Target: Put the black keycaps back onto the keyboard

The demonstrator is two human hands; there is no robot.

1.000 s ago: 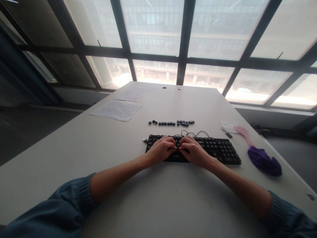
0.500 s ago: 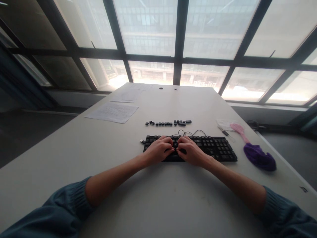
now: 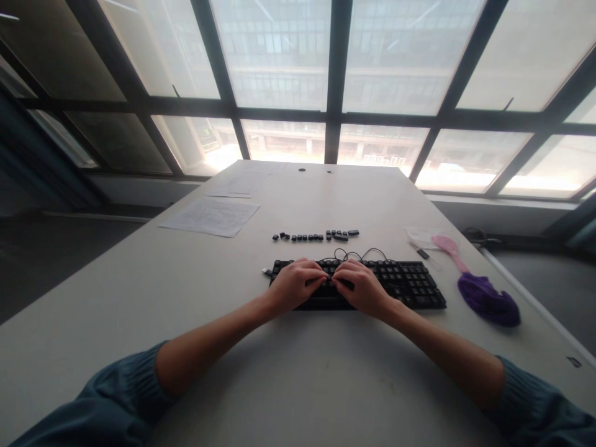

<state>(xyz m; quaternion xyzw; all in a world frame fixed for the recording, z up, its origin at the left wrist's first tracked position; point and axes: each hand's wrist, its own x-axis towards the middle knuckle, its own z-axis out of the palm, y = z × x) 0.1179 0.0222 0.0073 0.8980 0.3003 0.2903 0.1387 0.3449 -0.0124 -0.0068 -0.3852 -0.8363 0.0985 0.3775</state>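
Observation:
A black keyboard [image 3: 410, 284] lies across the white table, several of its keys hidden under my hands. My left hand [image 3: 298, 284] is over its left half, fingers curled and thumb and fingertips pinched together. From the other side my right hand [image 3: 359, 285] meets it, also closed in a pinch. The fingertips nearly touch just above the keys; whatever small thing is between them is too small and dark to make out. Behind the keyboard, several loose black keycaps [image 3: 307, 238] lie in an uneven row.
The keyboard's cable [image 3: 342, 253] loops behind it, and a USB plug [image 3: 267, 272] pokes out at its left. On the right are a pink brush [image 3: 447, 246], a purple cloth [image 3: 488, 300], a small dark tool [image 3: 423, 253] and a clear bag [image 3: 419, 237]. Papers [image 3: 212, 216] lie back left.
The fingers of both hands have lifted slightly from the keys, and the fingertips have come closer together. The whole view has shifted a little downward; the loose keycaps stay in place.

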